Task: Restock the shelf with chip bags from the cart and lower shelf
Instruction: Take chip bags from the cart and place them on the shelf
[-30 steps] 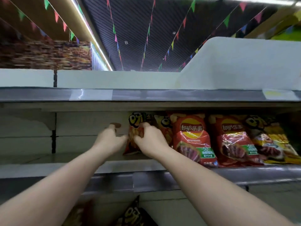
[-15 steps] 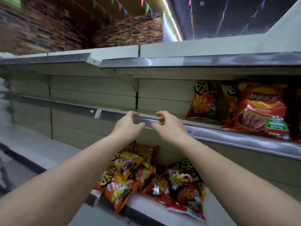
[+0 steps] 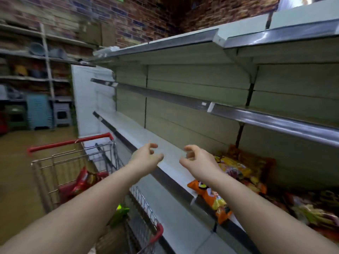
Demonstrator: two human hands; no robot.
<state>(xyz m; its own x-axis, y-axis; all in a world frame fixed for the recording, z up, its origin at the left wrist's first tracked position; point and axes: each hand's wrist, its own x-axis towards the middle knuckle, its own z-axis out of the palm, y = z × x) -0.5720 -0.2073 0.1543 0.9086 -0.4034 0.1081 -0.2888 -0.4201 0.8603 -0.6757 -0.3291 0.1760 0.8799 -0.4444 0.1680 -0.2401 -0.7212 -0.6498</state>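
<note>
While neither hand holds anything, the fingers of both hang loosely curled in the air: the left hand [image 3: 146, 156] hovers over the front lip of the long white lower shelf [image 3: 139, 138], and the right hand [image 3: 197, 161] hangs just beside it, above the near end of a heap of chip bags. A second ago both hands were up at the middle grey-edged shelf [image 3: 266, 117], pinching a bag into line with the red ones standing there; half a second ago they had dropped clear of it, empty. That placement looks finished, and the hands are now coming down and leftward for fresh stock.

Stock lies in two places. On the lower shelf an orange-and-yellow chip bag [image 3: 213, 197] pokes over the edge, with a yellow-and-orange bag [image 3: 236, 167] behind it and more blurred ones to the right; I make out at least four but cannot count them exactly. In the red-handled wire shopping cart [image 3: 73, 142] at the left lie one red chip bag [image 3: 83, 180] and one green bag [image 3: 120, 212]. Two shelves above stand bare in this view.
</note>
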